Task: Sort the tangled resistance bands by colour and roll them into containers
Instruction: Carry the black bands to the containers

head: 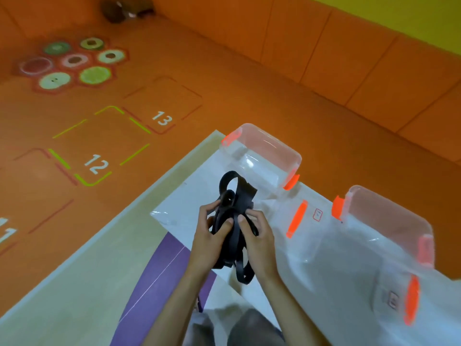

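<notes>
Above the table, the left hand and right hand both pinch the tangled black bands, loops dangling loose. Tugging the wrong strand would likely cinch the knot; a slipping loop could flick the clear container just beyond the bands.

A pale table carries a purple mat, left of the fingers. One clear container stands just beyond them, a second container to their right.

Black resistance bands, tangled in loops, were held beside the clear, orange-latched far container and near container.
</notes>
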`<state>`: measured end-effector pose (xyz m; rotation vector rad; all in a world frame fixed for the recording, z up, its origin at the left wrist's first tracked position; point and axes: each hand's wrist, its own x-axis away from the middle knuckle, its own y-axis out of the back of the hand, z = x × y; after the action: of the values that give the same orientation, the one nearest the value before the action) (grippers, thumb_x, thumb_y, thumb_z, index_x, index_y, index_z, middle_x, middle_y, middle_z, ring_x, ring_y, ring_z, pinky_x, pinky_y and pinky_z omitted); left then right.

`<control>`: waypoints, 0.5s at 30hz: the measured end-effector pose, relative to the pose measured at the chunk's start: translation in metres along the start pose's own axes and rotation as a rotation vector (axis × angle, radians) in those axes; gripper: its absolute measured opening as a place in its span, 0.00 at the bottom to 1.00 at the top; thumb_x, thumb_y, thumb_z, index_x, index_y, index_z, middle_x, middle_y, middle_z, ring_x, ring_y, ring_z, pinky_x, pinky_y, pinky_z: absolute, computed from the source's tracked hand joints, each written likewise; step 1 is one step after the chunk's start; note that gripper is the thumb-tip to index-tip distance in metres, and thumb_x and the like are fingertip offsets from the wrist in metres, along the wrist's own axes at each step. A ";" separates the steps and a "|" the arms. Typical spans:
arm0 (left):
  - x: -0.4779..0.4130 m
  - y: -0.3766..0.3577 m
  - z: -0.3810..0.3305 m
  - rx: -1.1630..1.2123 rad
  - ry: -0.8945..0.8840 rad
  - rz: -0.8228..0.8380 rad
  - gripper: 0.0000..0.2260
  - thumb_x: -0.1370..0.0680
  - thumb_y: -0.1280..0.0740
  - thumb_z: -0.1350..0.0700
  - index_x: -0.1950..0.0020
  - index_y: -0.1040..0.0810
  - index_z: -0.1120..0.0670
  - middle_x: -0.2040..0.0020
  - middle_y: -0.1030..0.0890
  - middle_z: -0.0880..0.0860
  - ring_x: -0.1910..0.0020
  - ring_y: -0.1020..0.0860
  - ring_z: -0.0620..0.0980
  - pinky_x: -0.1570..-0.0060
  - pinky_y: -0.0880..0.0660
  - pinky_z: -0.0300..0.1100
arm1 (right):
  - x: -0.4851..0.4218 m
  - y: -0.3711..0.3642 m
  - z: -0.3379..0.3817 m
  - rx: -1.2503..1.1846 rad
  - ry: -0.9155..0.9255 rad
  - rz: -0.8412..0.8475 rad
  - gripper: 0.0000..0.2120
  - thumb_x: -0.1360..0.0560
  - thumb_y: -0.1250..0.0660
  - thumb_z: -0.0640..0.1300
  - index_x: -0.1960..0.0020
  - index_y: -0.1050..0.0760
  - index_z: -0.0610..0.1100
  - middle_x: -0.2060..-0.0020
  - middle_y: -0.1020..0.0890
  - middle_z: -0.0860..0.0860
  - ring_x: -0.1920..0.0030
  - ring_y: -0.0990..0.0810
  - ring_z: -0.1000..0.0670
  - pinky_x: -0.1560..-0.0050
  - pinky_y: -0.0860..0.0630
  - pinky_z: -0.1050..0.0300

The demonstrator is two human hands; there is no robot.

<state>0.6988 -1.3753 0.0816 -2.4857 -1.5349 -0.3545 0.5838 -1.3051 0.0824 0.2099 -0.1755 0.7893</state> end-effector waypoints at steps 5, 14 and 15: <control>-0.044 0.024 0.020 -0.127 0.054 0.004 0.23 0.25 0.28 0.42 0.32 0.29 0.32 0.40 0.16 0.37 0.40 0.17 0.40 0.46 0.19 0.44 | -0.029 -0.036 -0.026 -0.009 -0.155 -0.067 0.04 0.19 0.28 0.47 0.44 0.19 0.51 0.44 0.14 0.49 0.40 0.16 0.45 0.35 0.22 0.37; -0.131 0.022 0.064 -0.790 0.104 0.154 0.30 0.21 0.27 0.47 0.25 0.39 0.32 0.36 0.20 0.41 0.41 0.16 0.52 0.48 0.22 0.48 | -0.089 -0.050 -0.104 0.096 -0.361 -0.076 0.17 0.18 0.29 0.46 0.30 0.25 0.50 0.37 0.18 0.53 0.35 0.19 0.49 0.32 0.23 0.48; -0.140 0.023 0.068 -0.914 0.102 0.178 0.31 0.20 0.28 0.46 0.22 0.41 0.36 0.31 0.23 0.45 0.39 0.18 0.54 0.48 0.22 0.50 | -0.092 -0.050 -0.111 0.153 -0.364 -0.063 0.21 0.18 0.29 0.45 0.27 0.27 0.48 0.36 0.20 0.53 0.33 0.20 0.49 0.31 0.24 0.48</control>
<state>0.6658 -1.4843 -0.0270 -3.1242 -1.2517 -1.3831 0.5645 -1.3747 -0.0523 0.5018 -0.4502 0.6968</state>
